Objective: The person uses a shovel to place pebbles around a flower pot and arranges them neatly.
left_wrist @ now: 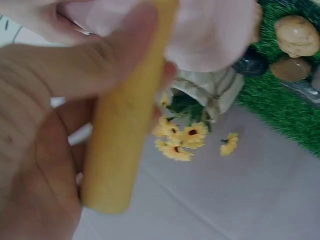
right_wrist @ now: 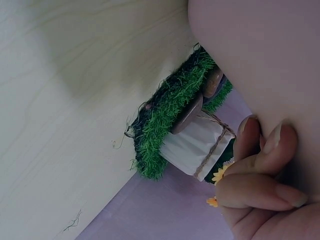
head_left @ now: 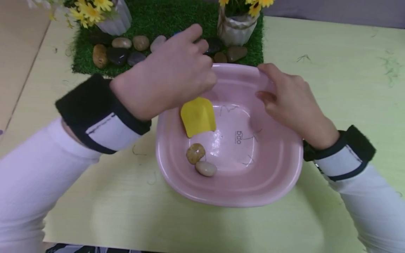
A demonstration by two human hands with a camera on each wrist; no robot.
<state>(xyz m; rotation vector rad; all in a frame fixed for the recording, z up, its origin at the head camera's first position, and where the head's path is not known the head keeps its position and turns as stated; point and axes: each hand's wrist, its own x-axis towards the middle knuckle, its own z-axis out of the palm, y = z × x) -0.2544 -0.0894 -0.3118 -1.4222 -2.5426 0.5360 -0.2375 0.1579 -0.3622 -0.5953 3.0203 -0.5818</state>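
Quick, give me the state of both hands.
Left hand: closed around the handle of the yellow plastic scoop.
Right hand: fingers curled, gripping the far rim of the pink plastic basin.

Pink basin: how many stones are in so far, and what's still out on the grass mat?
Two stones, a tan stone and a pale stone, lie in the pink basin. The left hand grips a yellow scoop with its blade inside the basin; the right hand holds the far rim. Several stones are left on the grass mat between the two flower pots.
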